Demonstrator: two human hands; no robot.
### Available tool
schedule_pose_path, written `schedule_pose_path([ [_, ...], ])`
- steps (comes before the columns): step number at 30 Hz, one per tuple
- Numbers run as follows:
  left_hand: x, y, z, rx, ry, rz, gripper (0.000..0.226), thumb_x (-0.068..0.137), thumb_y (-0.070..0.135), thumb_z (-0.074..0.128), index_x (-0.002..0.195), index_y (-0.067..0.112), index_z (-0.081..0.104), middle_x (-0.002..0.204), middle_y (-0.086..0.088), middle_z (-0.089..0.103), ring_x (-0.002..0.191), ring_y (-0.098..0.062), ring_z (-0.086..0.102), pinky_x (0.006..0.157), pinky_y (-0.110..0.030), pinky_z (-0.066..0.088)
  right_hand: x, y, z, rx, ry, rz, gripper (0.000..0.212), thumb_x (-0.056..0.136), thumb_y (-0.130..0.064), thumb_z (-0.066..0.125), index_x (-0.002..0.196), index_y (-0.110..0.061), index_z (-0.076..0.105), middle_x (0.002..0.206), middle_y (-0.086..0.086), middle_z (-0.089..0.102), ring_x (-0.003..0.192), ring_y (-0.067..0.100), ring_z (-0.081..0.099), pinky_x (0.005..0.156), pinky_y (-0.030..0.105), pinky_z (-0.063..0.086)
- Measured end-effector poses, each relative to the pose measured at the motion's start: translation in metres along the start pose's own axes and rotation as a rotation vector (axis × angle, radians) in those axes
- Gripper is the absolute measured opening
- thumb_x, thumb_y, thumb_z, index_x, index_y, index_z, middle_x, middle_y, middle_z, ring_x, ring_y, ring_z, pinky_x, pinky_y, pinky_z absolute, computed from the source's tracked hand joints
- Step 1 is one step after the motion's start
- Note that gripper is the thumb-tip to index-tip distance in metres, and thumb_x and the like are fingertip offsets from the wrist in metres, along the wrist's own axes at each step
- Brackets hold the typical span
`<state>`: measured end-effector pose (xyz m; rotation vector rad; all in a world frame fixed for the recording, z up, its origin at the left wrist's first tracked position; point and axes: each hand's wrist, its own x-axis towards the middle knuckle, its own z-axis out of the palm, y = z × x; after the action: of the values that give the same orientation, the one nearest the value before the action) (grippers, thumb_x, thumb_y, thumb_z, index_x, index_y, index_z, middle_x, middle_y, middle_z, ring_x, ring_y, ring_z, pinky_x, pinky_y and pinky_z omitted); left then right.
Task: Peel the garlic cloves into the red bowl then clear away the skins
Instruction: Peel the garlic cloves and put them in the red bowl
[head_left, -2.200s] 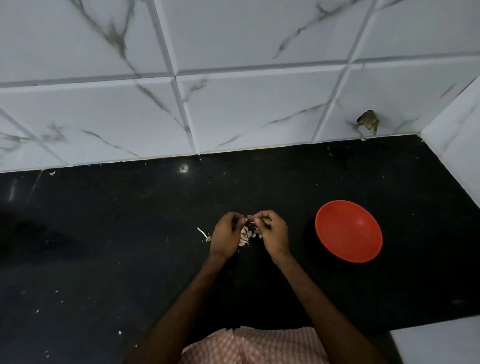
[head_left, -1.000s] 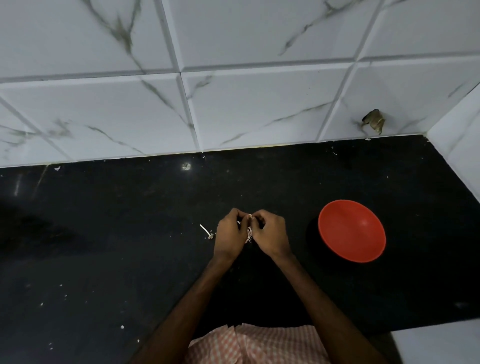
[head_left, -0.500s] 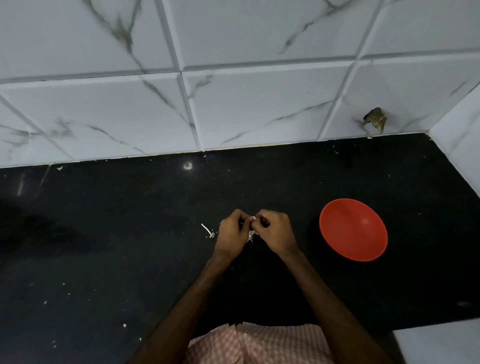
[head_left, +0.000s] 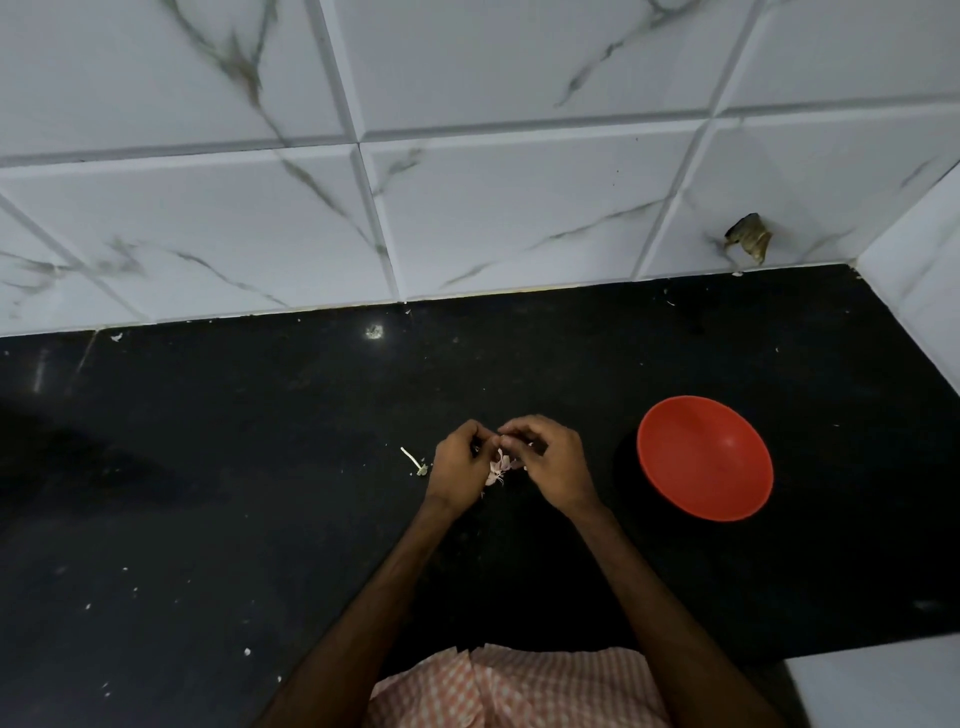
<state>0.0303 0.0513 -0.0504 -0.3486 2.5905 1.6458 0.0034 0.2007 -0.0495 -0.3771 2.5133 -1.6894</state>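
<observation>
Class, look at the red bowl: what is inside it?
The red bowl shows only its bare red inside, no cloves visible. Nothing covers its inside; the black counter directly beneath it is hidden.

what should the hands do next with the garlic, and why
Probably pull the loose skin off with the right hand while the left hand holds the garlic. Both hands pinch it above the counter. Papery bits hang below the fingers, so it does not look ready for the red bowl on the right, where no clove shows.
</observation>
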Motion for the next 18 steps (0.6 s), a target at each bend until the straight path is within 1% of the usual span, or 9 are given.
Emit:
schedule_pose_path([
  [2, 0.001, 0.002, 0.001, 0.033, -0.022, 0.032, 0.013, 0.095, 0.009, 0.061, 0.083, 0.012, 0.06, 0.07, 0.009, 0.062, 0.061, 0.005, 0.055, 0.057, -0.012, 0.041, 0.001, -0.001, 0.002, 0.015, 0.014, 0.025, 0.004, 0.089, -0.001, 0.071, 0.091, -0.004, 0.072, 0.084, -0.003, 0.071, 0.071, 0.01, 0.071, 0.061, 0.024, 0.058],
  [5, 0.002, 0.003, 0.003, 0.047, -0.009, 0.075, 0.018, 0.093, 0.005, 0.061, 0.078, 0.011, 0.054, 0.067, 0.006, 0.057, 0.058, -0.001, 0.051, 0.055, -0.017, 0.039, 0.003, -0.002, 0.007, -0.011, 0.037, 0.082, 0.009, 0.092, -0.002, 0.067, 0.084, -0.008, 0.065, 0.079, -0.003, 0.069, 0.072, 0.01, 0.07, 0.063, 0.029, 0.06],
  [7, 0.001, 0.003, 0.004, 0.054, 0.014, 0.105, 0.017, 0.092, 0.005, 0.06, 0.077, 0.01, 0.053, 0.068, 0.003, 0.057, 0.061, -0.009, 0.052, 0.056, -0.028, 0.043, 0.005, -0.007, 0.012, -0.004, 0.036, 0.203, 0.01, 0.095, -0.008, 0.063, 0.086, -0.01, 0.063, 0.081, -0.002, 0.068, 0.075, 0.01, 0.07, 0.067, 0.031, 0.061],
  [9, -0.001, 0.004, 0.004, 0.092, 0.018, 0.129, 0.015, 0.092, 0.011, 0.059, 0.078, 0.012, 0.052, 0.071, 0.002, 0.058, 0.066, -0.018, 0.057, 0.058, -0.037, 0.047, 0.007, -0.011, 0.015, 0.051, 0.04, 0.4, 0.011, 0.099, -0.015, 0.058, 0.092, -0.009, 0.064, 0.087, 0.001, 0.068, 0.079, 0.01, 0.068, 0.069, 0.028, 0.059],
  [11, -0.003, 0.004, 0.005, 0.124, 0.015, 0.114, 0.015, 0.094, 0.017, 0.058, 0.081, 0.014, 0.052, 0.073, 0.003, 0.059, 0.068, -0.019, 0.058, 0.059, -0.039, 0.049, 0.01, -0.013, 0.017, 0.14, 0.037, 0.553, 0.016, 0.101, -0.021, 0.055, 0.095, -0.008, 0.065, 0.094, 0.006, 0.068, 0.082, 0.013, 0.068, 0.066, 0.027, 0.057],
  [12, -0.003, 0.003, 0.006, 0.137, 0.012, 0.09, 0.014, 0.096, 0.019, 0.056, 0.083, 0.016, 0.051, 0.073, 0.004, 0.06, 0.068, -0.018, 0.059, 0.061, -0.04, 0.05, 0.011, -0.013, 0.018, 0.162, 0.032, 0.58, 0.018, 0.101, -0.023, 0.055, 0.095, -0.009, 0.065, 0.094, 0.007, 0.069, 0.083, 0.015, 0.069, 0.063, 0.027, 0.057],
  [14, -0.003, -0.003, 0.007, 0.146, 0.002, 0.03, 0.014, 0.099, 0.024, 0.051, 0.086, 0.02, 0.049, 0.074, 0.004, 0.062, 0.067, -0.018, 0.06, 0.063, -0.042, 0.051, 0.01, -0.012, 0.02, 0.159, 0.015, 0.549, 0.02, 0.101, -0.026, 0.055, 0.091, -0.011, 0.064, 0.09, 0.007, 0.069, 0.078, 0.016, 0.068, 0.059, 0.029, 0.056],
  [16, -0.004, -0.005, 0.007, 0.109, 0.007, 0.003, 0.017, 0.101, 0.026, 0.048, 0.086, 0.02, 0.049, 0.073, 0.004, 0.062, 0.065, -0.016, 0.058, 0.064, -0.041, 0.049, 0.008, -0.01, 0.02, 0.125, -0.001, 0.445, 0.022, 0.101, -0.026, 0.056, 0.084, -0.014, 0.062, 0.081, 0.002, 0.067, 0.07, 0.012, 0.064, 0.058, 0.028, 0.052],
  [18, -0.006, 0.0, 0.007, 0.023, 0.019, -0.007, 0.022, 0.102, 0.022, 0.048, 0.082, 0.016, 0.049, 0.069, 0.005, 0.057, 0.061, -0.009, 0.05, 0.061, -0.037, 0.045, 0.006, -0.008, 0.02, 0.063, -0.011, 0.335, 0.022, 0.101, -0.023, 0.057, 0.08, -0.017, 0.062, 0.076, -0.004, 0.064, 0.071, 0.009, 0.062, 0.065, 0.03, 0.052],
])
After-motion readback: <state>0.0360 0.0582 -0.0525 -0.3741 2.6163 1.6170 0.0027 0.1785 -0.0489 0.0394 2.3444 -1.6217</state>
